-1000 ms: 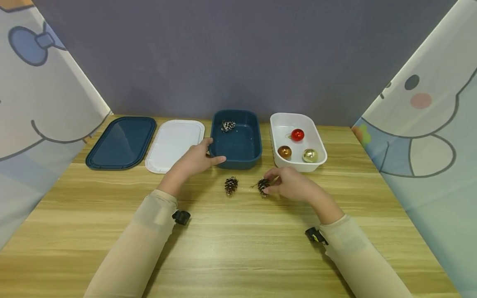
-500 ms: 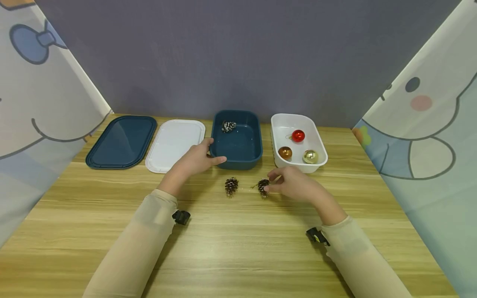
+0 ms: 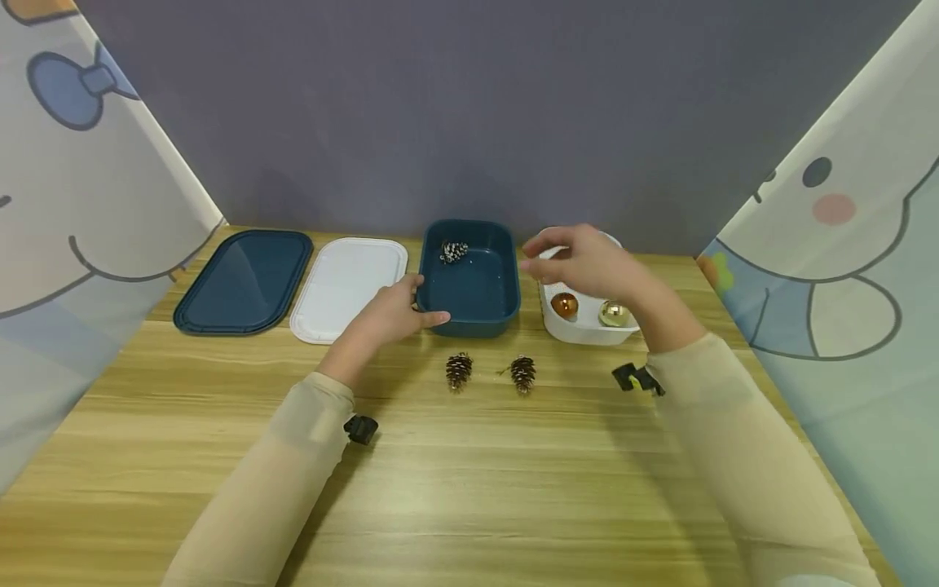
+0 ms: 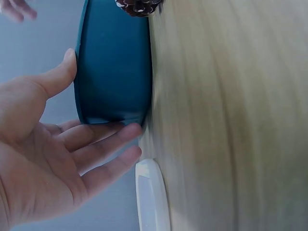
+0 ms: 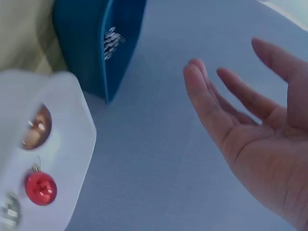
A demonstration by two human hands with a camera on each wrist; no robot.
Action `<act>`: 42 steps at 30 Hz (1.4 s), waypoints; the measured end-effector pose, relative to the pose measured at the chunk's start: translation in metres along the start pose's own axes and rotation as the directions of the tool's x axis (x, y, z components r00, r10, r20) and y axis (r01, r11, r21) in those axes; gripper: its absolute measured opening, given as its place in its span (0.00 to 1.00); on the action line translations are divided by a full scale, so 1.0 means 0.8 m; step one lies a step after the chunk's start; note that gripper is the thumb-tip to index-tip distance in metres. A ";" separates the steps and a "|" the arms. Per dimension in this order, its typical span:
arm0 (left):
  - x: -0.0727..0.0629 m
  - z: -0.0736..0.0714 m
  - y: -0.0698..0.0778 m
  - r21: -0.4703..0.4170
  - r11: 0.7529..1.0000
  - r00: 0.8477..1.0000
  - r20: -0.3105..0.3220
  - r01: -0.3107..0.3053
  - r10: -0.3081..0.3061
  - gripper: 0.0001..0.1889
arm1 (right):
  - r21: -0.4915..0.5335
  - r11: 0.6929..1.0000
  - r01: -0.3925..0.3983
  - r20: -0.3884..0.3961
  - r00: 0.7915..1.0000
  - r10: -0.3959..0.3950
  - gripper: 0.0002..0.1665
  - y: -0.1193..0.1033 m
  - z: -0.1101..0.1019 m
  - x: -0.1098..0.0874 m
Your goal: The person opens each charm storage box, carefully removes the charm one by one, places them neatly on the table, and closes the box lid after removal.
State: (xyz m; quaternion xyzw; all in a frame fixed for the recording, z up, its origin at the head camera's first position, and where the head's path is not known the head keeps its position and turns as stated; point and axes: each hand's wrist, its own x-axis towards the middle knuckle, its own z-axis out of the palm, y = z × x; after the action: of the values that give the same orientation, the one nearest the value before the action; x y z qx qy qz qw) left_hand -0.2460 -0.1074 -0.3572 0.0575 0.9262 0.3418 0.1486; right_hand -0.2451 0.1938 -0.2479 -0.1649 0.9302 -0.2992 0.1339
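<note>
My left hand (image 3: 389, 314) rests against the left front corner of the dark blue box (image 3: 475, 287), thumb at its front rim and mostly straight fingers along its side. Inside lies a white-tipped pine cone (image 3: 453, 252). My right hand (image 3: 590, 265) hovers over the white box (image 3: 583, 332), fingers spread apart with nothing between them. A red ball ornament (image 5: 41, 188), hidden behind that hand in the head view, lies there with a copper ball (image 3: 564, 306) and a gold ball (image 3: 613, 314). Two brown pine cones (image 3: 459, 371) lie on the table before the boxes.
A dark blue lid (image 3: 245, 281) and a white lid (image 3: 350, 287) lie flat to the left of the boxes. Behind everything stands a grey panel (image 3: 469, 114), with cartoon-printed panels at both sides.
The right hand has left the right-hand brown pine cone, which stays on the table, and has risen over the white box. My left hand keeps its place at the blue box.
</note>
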 end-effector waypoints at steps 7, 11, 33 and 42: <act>0.000 -0.003 0.002 0.008 1.000 1.000 0.023 0.020 -0.020 0.52 | -0.013 0.997 -0.073 0.075 0.994 0.074 0.35 -0.014 -0.011 0.091; -0.001 -0.005 0.002 -0.008 1.000 0.999 0.027 0.019 -0.018 0.52 | 0.020 0.996 -0.088 0.108 0.990 0.085 0.37 -0.012 0.007 0.134; -0.008 -0.001 0.005 0.017 1.000 1.000 0.028 0.003 -0.004 0.52 | -0.169 0.985 -0.044 0.296 0.951 0.094 0.40 -0.020 0.079 0.215; -0.009 -0.007 0.009 0.006 1.000 1.000 0.018 -0.013 0.013 0.51 | -0.285 0.958 -0.002 0.338 0.936 0.103 0.45 -0.029 0.082 0.223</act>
State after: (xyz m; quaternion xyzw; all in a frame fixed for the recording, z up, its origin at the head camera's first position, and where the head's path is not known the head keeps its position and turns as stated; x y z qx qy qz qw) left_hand -0.2411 -0.1069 -0.3463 0.0670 0.9255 0.3393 0.1546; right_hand -0.3797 0.0733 -0.3124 -0.2075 0.9287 -0.1268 0.2802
